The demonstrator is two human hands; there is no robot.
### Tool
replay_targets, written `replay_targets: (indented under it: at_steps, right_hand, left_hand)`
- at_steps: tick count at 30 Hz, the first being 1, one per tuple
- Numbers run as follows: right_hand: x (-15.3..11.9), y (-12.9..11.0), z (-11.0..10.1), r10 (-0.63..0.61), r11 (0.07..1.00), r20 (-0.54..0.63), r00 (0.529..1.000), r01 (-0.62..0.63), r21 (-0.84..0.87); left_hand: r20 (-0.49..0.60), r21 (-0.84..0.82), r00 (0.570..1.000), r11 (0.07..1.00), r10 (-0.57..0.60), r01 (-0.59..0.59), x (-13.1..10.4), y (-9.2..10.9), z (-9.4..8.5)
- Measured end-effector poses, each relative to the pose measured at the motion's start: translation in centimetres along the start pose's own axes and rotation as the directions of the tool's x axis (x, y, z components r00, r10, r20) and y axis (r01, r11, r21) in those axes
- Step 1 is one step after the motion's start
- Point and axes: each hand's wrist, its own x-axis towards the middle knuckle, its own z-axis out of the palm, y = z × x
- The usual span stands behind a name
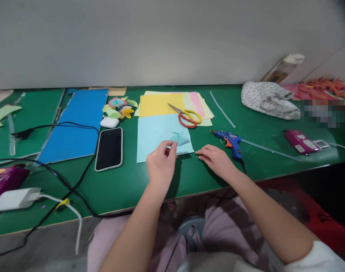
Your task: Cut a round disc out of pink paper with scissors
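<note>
My left hand [162,160] is pinched over the light blue sheet [149,139], closed on a small light blue paper piece [179,140]. To its right, my right hand [215,160] rests low at the sheet's lower right corner, fingertips together on the green table; whatever they hold, if anything, is too small to name. Scissors [186,116] with red and yellow handles lie across the blue sheet and the yellow paper [155,105]. A blue glue gun [230,141] lies right of my right hand, its nozzle pointing left.
Left of the papers are a phone [109,149], a white case [109,122], a paper flower cluster [120,107] and a blue board [76,128]. Black cables [73,189] cross the left side. A patterned cloth [269,99], a bottle [286,68] and a purple device [301,142] are on the right.
</note>
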Motion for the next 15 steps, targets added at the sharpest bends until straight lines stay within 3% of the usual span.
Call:
replay_targets:
  at_steps: [8,15]
  right_hand:
    - [0.32,0.11,0.04,-0.02,0.999,0.086,0.996,0.022,-0.026]
    - [0.64,0.2,0.08,0.051,0.999,0.067,0.996,-0.051,-0.006]
  left_hand:
    - [0.011,0.008,1.0,1.0,0.014,-0.014,0.01,0.02,0.09]
    - [0.01,0.004,0.999,0.999,0.036,-0.036,0.02,-0.21,0.17]
